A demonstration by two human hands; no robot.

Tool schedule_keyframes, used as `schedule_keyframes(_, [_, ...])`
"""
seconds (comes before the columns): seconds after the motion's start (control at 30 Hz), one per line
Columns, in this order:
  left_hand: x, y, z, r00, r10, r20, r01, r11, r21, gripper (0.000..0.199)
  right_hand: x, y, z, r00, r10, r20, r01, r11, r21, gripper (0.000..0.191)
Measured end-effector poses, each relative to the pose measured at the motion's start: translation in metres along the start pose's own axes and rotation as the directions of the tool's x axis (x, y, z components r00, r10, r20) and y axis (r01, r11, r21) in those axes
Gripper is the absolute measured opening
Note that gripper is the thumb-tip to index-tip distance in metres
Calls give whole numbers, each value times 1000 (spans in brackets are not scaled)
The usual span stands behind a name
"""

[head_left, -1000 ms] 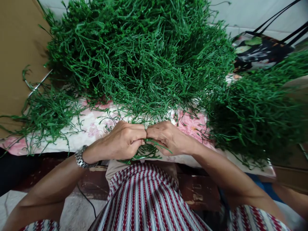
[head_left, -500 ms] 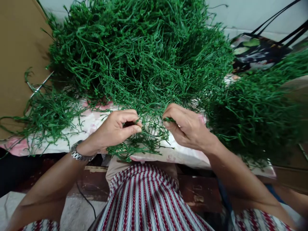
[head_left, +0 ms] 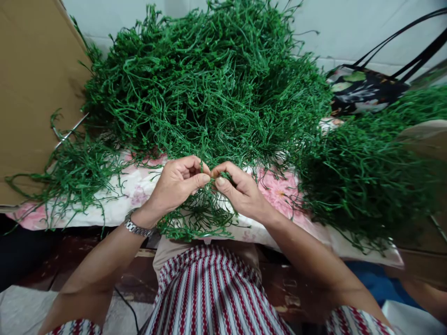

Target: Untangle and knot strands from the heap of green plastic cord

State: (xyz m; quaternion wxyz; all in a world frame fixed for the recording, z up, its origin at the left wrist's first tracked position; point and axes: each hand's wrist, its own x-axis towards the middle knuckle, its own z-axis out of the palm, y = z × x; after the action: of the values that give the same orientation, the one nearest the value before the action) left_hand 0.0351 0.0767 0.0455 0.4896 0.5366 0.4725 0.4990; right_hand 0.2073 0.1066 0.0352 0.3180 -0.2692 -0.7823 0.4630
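My left hand, with a metal watch on its wrist, pinches a thin green plastic stem between thumb and forefinger. Against it, fingertips almost touching, my right hand is closed on green stem pieces that show inside its curled fingers. Just below both hands lies a small heap of loose green stems at the table's front edge. A large tangled pile of green stems rises right behind the hands. Where exactly the fingertips meet, the small parts are too fine to make out.
Pink-flowered white cloth covers the table. A smaller stem pile with a metal rod lies left beside a cardboard sheet. Another dark green pile sits right, before a black floral bag. Part of another person shows lower right.
My right hand has moved left and my left hand slightly right, so their fingertips now meet over the small heap. The whole view has shifted a little.
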Motion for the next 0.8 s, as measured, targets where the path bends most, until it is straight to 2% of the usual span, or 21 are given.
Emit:
schedule_keyframes(0.2, [0, 2, 5, 997, 67, -37, -61, 989, 137, 6, 1, 3, 3, 999, 13, 36, -16, 998, 62, 20])
schedule_keyframes(0.37, [-1, 0, 5, 998, 59, -2, -57, 984, 168, 11, 1, 5, 6, 998, 55, -24, -53, 995, 84, 20])
schedule_keyframes(0.5, [-3, -2, 3, 998, 12, 56, -22, 983, 180, 7, -1, 7, 9, 994, 60, -91, -56, 997, 47, 17])
schedule_keyframes(0.6, [-5, -2, 0, 996, 1, 89, -25, 963, 269, 7, -4, 8, 9, 992, 31, -122, -34, 999, -22, 16])
schedule_keyframes(0.8, [-2, -2, -1, 987, 50, 151, -112, 893, 435, 10, -5, 13, 3, 999, -14, -50, 8, 993, -117, 20])
